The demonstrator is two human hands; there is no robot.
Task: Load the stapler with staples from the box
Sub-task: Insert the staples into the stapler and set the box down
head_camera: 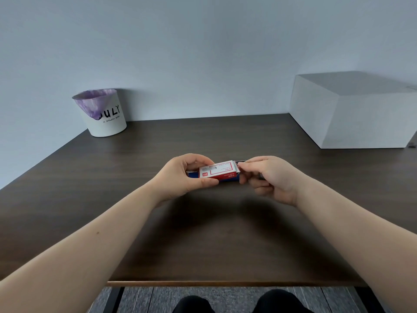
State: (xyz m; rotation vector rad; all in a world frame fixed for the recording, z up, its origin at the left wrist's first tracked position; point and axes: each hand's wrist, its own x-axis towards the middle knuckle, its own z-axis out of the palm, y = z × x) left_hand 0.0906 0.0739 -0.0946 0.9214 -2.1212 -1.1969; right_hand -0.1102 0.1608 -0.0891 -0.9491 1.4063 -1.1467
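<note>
A small white staple box [218,170] with a red border is held just above the dark table, mid-view. My left hand [185,175] grips its left end between thumb and fingers. My right hand [268,177] pinches the box's right end, where the end looks slightly open. A blue stapler [228,180] shows as a strip directly under the box, with a metal tip [241,160] poking out past the box's far right corner. Most of the stapler is hidden by the box and my hands. No loose staples are visible.
A white bin [106,116] with a purple liner stands at the table's back left corner. A large white box [352,118] sits at the back right. The table's front edge [225,283] lies near my knees.
</note>
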